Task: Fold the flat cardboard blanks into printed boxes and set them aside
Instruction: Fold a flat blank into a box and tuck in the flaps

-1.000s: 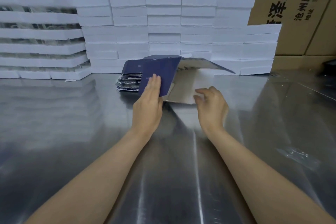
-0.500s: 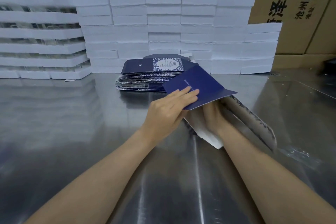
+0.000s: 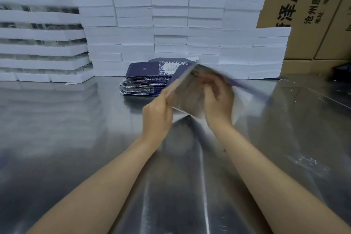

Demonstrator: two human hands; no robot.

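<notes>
I've lifted the blank (image 3: 187,93) off the counter (image 3: 76,138) since a moment ago; left hand (image 3: 157,114) and right hand (image 3: 218,99) fingers pinch its edges, opening it before the stack (image 3: 146,81). Folding has begun.

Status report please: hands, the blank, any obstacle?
Left hand and right hand both grip one blank, lifted above the table, blurred. Stack of flat blanks behind. Nothing in the way.

Left hand (image 3: 157,114) and right hand (image 3: 218,99) gripping blurred cardboard blank (image 3: 187,99), blue stack (image 3: 146,81) behind, steel table (image 3: 76,138)
</notes>
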